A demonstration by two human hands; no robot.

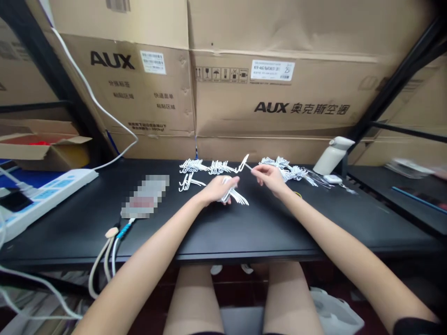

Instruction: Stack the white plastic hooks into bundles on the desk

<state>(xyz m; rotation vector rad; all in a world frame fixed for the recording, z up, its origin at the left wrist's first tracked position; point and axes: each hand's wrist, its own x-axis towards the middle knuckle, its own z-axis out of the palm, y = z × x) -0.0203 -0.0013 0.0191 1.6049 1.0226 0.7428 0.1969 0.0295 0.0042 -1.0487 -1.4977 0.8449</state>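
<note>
My left hand [217, 188] is closed around a bundle of white floss picks [240, 197], whose thin handles stick out to the lower right. Between the fingertips of my right hand [270, 177], a single white floss pick [243, 164] is pinched by its handle, its forked head pointing left and up. Behind my left hand, white floss picks lie in neat rows: one group [193, 165] at the left, another [220, 167] beside it, and a smaller group [190, 182] in front. A looser pile [295, 173] lies behind and right of my right hand.
A white bottle [333, 156] and a small white case [332, 179] stand at the right of the black table [244, 237]. To the left are a blurred-out phone-like object [145, 196] with cables, a power strip [49, 197] and an open carton [38, 149]. Cardboard [223, 107] walls the back.
</note>
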